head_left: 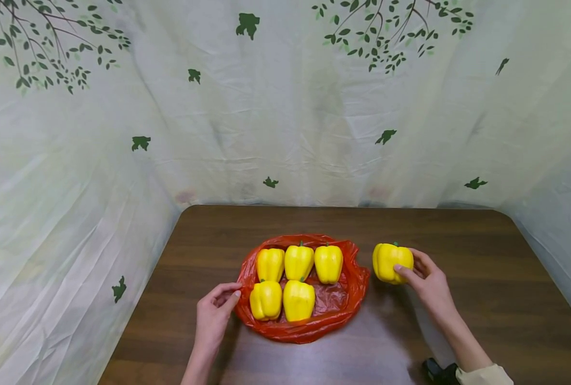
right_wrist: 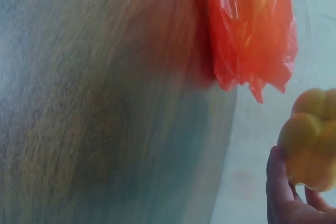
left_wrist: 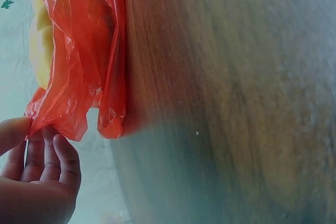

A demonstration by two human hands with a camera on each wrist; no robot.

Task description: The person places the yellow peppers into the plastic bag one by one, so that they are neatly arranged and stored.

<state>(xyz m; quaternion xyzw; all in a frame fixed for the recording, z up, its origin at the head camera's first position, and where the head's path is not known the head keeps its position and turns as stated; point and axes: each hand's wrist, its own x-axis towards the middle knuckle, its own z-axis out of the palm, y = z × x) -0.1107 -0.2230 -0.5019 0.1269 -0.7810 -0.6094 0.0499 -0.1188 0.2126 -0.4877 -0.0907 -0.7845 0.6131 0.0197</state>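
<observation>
A red plastic bag [head_left: 331,299] lies spread on the table with its rim rolled outward. Several yellow bell peppers [head_left: 299,262] sit inside it in two rows. At the bag's left rim, my left hand [head_left: 213,313] pinches the plastic between thumb and fingers; the left wrist view shows the hand [left_wrist: 42,182] holding that edge of the bag [left_wrist: 79,77]. To the right of the bag, my right hand [head_left: 427,283] grips another yellow bell pepper [head_left: 386,262] by its right side. This pepper [right_wrist: 312,140] is apart from the bag in the right wrist view.
The brown wooden table [head_left: 483,256] extends around the bag on all sides. A pale curtain [head_left: 305,117] with leaf prints hangs behind and at both sides. A black strap device [head_left: 439,371] is on my right wrist by the sleeve [head_left: 485,375].
</observation>
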